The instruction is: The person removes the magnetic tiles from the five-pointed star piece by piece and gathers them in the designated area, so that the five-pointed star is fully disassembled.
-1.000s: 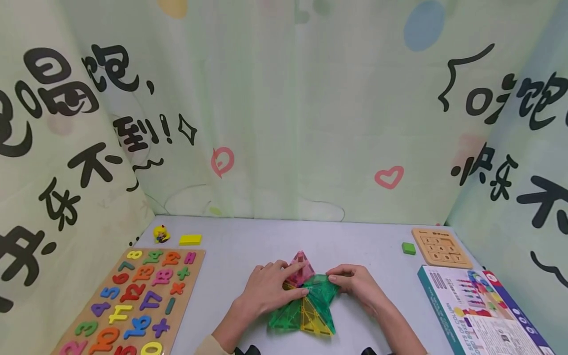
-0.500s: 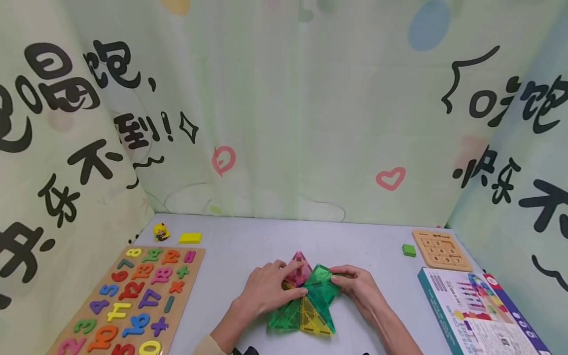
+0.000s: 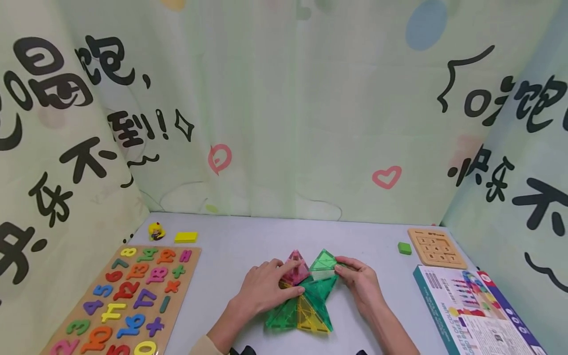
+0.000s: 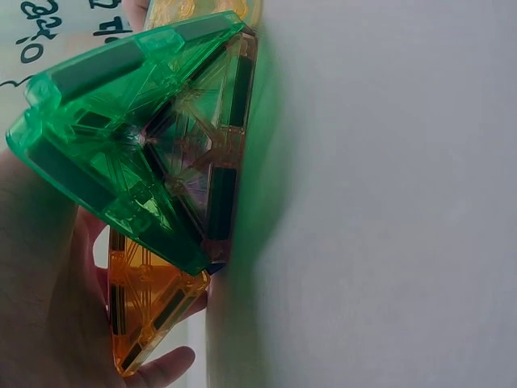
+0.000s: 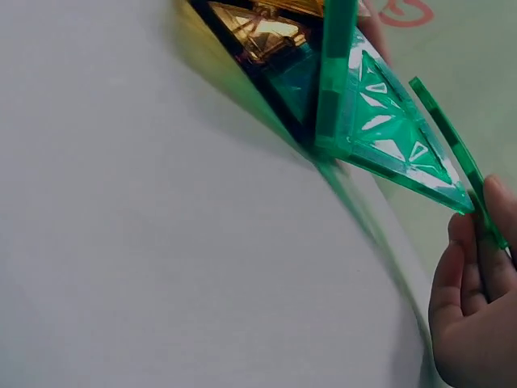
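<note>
A star-like structure of translucent magnetic tiles, green and yellow with a pink peak, sits on the table in front of the person. The left hand grips its left side, index finger at the pink peak and thumb across the middle. Orange tile shows by its fingers in the left wrist view. Between thumb and fingers, the right hand pinches a green triangular magnetic tile by its edge. In the right wrist view this tile stands edge-on, its lower end close to a green tile of the structure.
At left lies a wooden number board, with a yellow block and small figurine behind it. A printed box, wooden number puzzle and green block are at right. Printed curtains enclose the table.
The right hand has raised the green triangular tile up and away from the structure, tipping it upright. The left hand keeps its hold, and the structure stays in place.
</note>
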`<state>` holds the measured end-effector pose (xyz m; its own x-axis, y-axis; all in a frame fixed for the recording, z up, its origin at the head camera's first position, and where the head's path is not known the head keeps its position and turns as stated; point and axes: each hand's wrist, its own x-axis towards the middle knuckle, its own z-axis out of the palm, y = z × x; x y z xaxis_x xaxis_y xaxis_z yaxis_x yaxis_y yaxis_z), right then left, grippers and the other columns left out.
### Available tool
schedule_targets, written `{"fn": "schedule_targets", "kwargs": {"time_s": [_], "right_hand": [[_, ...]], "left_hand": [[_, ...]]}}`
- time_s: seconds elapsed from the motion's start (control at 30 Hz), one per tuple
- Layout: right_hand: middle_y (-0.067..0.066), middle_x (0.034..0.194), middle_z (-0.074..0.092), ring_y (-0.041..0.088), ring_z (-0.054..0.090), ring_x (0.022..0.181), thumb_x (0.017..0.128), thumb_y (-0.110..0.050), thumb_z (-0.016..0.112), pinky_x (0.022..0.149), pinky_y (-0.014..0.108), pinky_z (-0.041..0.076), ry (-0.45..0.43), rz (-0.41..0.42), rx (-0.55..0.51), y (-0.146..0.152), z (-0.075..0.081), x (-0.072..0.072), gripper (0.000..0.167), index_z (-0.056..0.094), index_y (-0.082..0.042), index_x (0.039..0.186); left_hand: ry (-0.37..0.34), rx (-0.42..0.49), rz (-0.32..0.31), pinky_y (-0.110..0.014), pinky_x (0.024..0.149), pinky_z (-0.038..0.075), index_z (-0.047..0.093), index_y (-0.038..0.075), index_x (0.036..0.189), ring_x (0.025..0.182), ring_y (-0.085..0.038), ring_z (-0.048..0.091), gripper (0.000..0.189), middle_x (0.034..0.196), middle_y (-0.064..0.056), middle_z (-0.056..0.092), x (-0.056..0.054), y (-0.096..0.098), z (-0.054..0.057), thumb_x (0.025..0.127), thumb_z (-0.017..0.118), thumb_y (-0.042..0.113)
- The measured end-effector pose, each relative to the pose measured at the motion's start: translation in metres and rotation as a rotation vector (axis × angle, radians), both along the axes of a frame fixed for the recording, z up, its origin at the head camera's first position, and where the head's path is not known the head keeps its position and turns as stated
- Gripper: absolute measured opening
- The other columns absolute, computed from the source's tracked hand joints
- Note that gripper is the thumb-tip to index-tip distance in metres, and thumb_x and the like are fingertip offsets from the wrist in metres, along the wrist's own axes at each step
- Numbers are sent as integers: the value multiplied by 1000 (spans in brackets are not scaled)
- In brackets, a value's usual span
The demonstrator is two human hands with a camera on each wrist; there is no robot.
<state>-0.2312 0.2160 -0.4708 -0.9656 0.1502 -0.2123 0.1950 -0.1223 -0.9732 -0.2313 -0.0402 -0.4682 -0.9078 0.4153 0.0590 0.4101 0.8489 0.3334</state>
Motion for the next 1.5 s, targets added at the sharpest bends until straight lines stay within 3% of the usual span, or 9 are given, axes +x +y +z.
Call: {"fn": "schedule_targets", "kwargs": {"time_s": [0.4, 0.47, 0.57, 0.73, 0.87, 1.03, 1.17, 1.4, 1.5], "right_hand": [[-5, 81, 73, 7, 67, 75, 93, -9, 67, 68, 21, 53, 62, -93, 290, 24, -2, -52, 33, 64, 4, 123], [0, 81, 74, 5, 66, 72, 91, -8, 68, 65, 20, 52, 83, -96, 381, 26, -6, -58, 31, 66, 4, 119], [13, 90, 75, 16, 69, 80, 88, -7, 70, 68, 23, 51, 123, -103, 582, 27, -13, -65, 27, 69, 3, 113], [22, 105, 72, 33, 65, 100, 88, -7, 68, 82, 39, 51, 177, -129, 811, 25, -17, -69, 22, 72, 3, 108], [23, 107, 70, 34, 62, 101, 88, -5, 66, 87, 45, 49, 178, -134, 837, 26, -17, -66, 23, 71, 4, 109], [21, 113, 68, 30, 59, 103, 90, -8, 64, 83, 36, 47, 161, -108, 812, 28, -11, -56, 26, 70, 1, 113], [16, 112, 70, 25, 60, 101, 93, -12, 65, 79, 29, 46, 164, -8, 784, 22, 1, -40, 24, 71, -3, 114], [9, 108, 71, 19, 62, 87, 96, -23, 65, 74, 30, 50, 99, 403, 621, 10, 16, -7, 31, 68, -5, 120], [6, 99, 71, 17, 63, 78, 95, -23, 66, 71, 31, 51, 58, 504, 489, 11, 14, -2, 36, 65, -1, 123]], "left_hand": [[-4, -17, -13, -47, 90, 48, 37, 51, 147, 111, -23, 59, 70, 131, -3, 60, 0, 5, -3, 84, 45, 82], [-4, -18, -18, -47, 89, 48, 36, 52, 147, 111, -22, 60, 69, 131, -3, 60, 0, 7, -4, 85, 45, 81], [0, -20, -22, -46, 89, 48, 35, 53, 147, 111, -22, 60, 69, 131, -2, 60, 0, 9, -5, 85, 46, 81], [-3, -22, -19, -47, 90, 48, 35, 53, 147, 112, -23, 60, 70, 131, -3, 60, 1, 11, -5, 85, 45, 82], [-12, -18, -19, -48, 90, 48, 36, 52, 147, 112, -23, 60, 70, 131, -3, 60, 3, 12, -4, 84, 45, 82], [-7, -24, -18, -47, 90, 48, 37, 52, 147, 111, -23, 60, 69, 130, -3, 60, 3, 10, -3, 85, 45, 81], [-5, -27, -9, -47, 91, 48, 36, 52, 147, 112, -22, 59, 70, 131, -3, 60, 1, 8, -3, 84, 44, 82], [-2, -13, -1, -48, 91, 48, 37, 52, 147, 111, -22, 59, 70, 130, -3, 60, 0, 3, 0, 84, 46, 82], [0, -9, 2, -48, 91, 48, 37, 51, 147, 111, -22, 59, 70, 130, -3, 60, 0, 1, 0, 84, 46, 82]]}}
